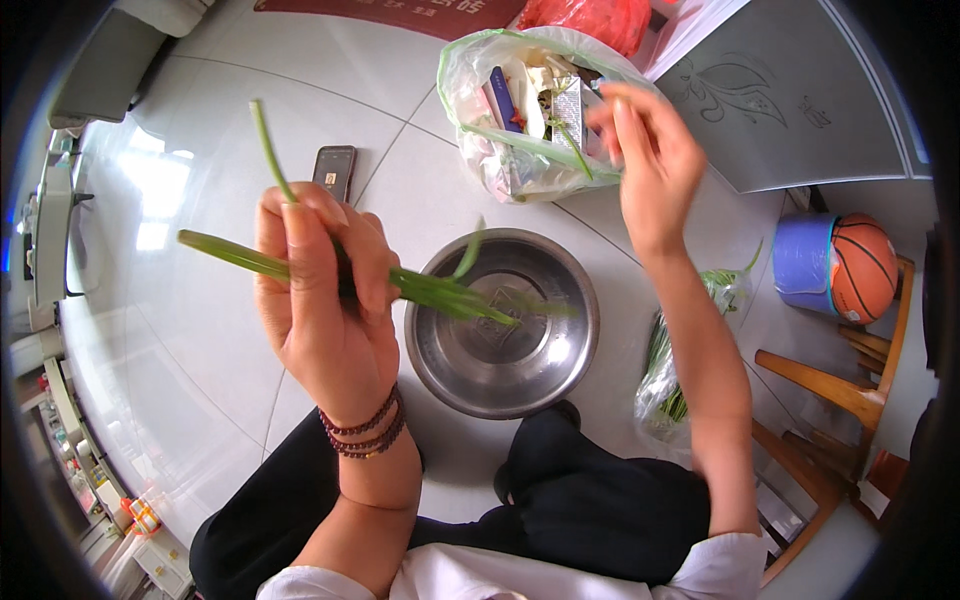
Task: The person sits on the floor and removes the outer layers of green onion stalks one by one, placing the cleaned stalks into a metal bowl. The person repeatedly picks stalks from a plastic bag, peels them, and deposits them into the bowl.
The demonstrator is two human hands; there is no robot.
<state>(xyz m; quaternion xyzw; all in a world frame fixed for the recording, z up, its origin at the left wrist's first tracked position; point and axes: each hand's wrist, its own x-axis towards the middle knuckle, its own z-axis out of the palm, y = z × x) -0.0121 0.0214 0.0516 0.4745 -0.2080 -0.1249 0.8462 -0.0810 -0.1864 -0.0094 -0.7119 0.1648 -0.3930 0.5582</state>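
My left hand [330, 277], with beaded bracelets at its wrist, grips several long green leafy stems [442, 294]. They reach over a stainless steel basin [426, 352] on the floor, and one stem stands up from between thumb and finger. My right hand [649, 157] is raised at the right rim of a plastic bag [480, 161] of rubbish; its fingers are blurred, and whether they hold anything is unclear. Inside the bag lie paper, a small box and green scraps. A clear plastic bag with more green stems [675, 405] lies right of the basin, partly behind my right forearm.
A phone [335, 171] lies on the tiled floor beyond my left hand. At the right are a blue bucket [805, 262], a basketball [864, 268], wooden chair legs [821, 382] and a grey cabinet panel [795, 112]. A red bag [592, 22] sits behind the rubbish bag.
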